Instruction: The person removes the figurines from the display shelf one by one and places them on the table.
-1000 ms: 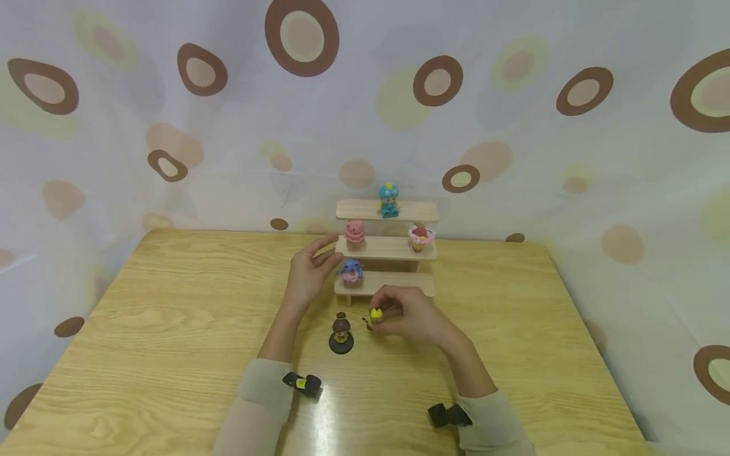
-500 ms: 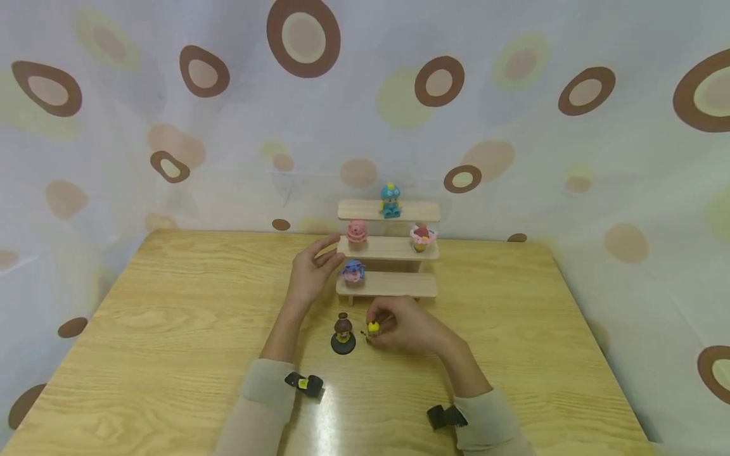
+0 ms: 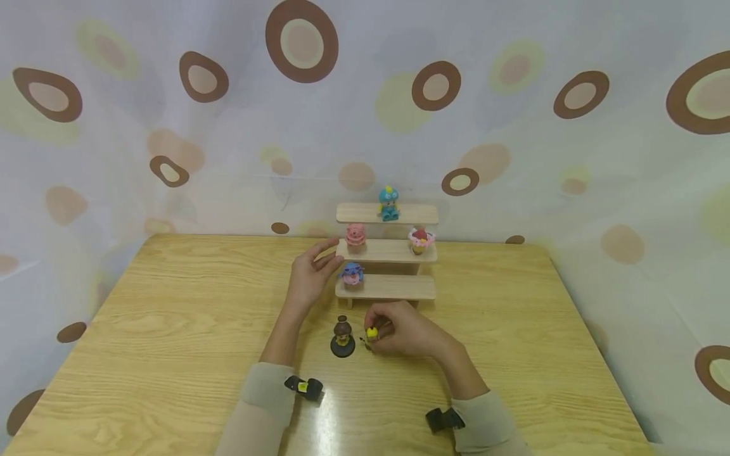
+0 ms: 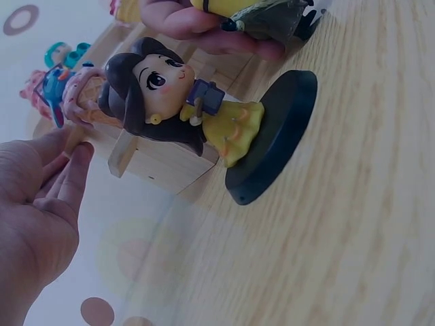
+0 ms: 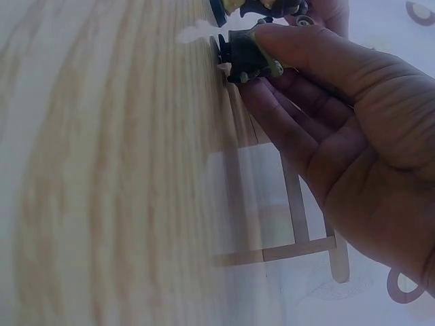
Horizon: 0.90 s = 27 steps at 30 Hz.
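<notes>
Lowered yellow figurine, pinching fingers, grained tabletop

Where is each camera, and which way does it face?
Head: worn on the head, facing forward and down at the shelf; left hand, right hand and sleeves show.
Left wrist: worn there, facing the doll; left hand and right fingers show.
Right wrist: worn there, facing the held toy; right hand shows.
Both wrist views show the held toy.
</notes>
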### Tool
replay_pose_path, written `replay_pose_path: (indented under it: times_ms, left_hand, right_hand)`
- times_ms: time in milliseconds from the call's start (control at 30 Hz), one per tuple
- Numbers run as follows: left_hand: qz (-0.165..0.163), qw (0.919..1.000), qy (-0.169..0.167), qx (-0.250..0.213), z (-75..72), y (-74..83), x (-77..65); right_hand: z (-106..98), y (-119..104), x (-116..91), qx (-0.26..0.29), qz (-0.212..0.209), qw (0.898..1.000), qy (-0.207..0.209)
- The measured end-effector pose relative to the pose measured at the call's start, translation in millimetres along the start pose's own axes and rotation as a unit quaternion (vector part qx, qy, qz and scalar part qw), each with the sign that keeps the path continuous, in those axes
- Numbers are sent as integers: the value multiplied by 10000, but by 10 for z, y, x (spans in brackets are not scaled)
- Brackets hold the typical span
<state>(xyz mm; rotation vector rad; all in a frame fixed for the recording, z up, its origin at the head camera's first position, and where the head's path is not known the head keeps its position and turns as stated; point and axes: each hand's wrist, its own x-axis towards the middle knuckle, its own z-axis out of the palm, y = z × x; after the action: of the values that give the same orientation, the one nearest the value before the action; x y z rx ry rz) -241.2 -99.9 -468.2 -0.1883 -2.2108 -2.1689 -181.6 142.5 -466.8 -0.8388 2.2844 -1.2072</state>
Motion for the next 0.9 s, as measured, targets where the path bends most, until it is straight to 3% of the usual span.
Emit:
replay_pose_path:
  times_ms: [900]
  left_hand:
    - [30, 10000, -15, -42, -6, -19, 9]
  right_hand:
    - [-19, -13, -7, -161, 60, 9998, -80]
